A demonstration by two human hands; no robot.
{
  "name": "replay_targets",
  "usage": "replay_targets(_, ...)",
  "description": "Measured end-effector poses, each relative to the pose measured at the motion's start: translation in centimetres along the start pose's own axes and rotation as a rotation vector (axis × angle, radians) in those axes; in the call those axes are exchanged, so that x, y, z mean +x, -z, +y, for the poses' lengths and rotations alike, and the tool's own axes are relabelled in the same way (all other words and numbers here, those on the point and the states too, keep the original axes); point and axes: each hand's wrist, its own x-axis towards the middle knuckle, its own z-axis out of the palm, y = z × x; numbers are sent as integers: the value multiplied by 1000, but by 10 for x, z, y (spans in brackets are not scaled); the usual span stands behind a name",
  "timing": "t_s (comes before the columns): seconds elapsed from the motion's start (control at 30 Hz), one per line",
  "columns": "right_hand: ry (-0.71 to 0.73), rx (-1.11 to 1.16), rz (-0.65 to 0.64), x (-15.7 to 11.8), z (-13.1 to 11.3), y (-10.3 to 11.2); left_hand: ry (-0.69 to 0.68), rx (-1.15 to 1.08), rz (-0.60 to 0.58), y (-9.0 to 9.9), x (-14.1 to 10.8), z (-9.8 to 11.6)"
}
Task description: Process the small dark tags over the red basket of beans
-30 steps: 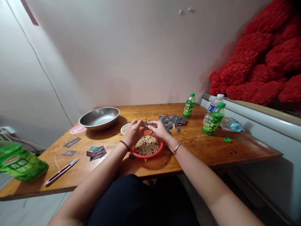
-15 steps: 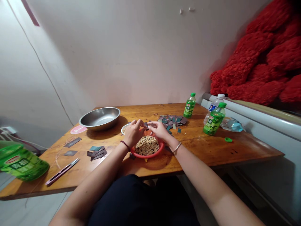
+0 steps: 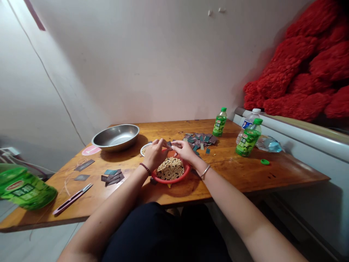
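Observation:
My left hand (image 3: pixel 155 153) and my right hand (image 3: pixel 185 150) meet over the far rim of a red plastic basket (image 3: pixel 182 178). Between their pinched fingertips is a small dark flat piece (image 3: pixel 169 144), partly covered by the fingers. Pale round bean-like beads (image 3: pixel 170 168) mixed with some dark ones fill the basket. Half hidden behind my left hand, a small white bowl (image 3: pixel 142 150) holds more pale beads. Just beyond my right hand lies a heap of dark purple and green flat pieces (image 3: pixel 200 141).
A steel basin (image 3: pixel 116 137) stands at the back left of the wooden table (image 3: pixel 231 174). Thread snips (image 3: pixel 72 199) and more flat pieces (image 3: pixel 113 177) lie left. Green bottles (image 3: pixel 248 140) stand right, near a green cap (image 3: pixel 264 162). A large green bottle (image 3: pixel 24 189) occupies the left edge.

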Motion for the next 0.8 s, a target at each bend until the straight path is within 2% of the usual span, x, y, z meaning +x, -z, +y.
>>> replay_targets(0.07,-9,-2,-3,0,0,0,9,7,18,0,0,0)
replay_targets(0.27,5,6,-20,1,0,0,-19,-16,-25,1,0,0)
replay_targets(0.53,0,-13,-18,0,0,1,29,-3,15,1,0,0)
replay_targets(0.7,1,-14,-33,0,0,1,1,-8,-42,1,0,-1)
replay_targets(0.8,4,-7,-38,0,0,1,7,-4,-18,0,0,-1)
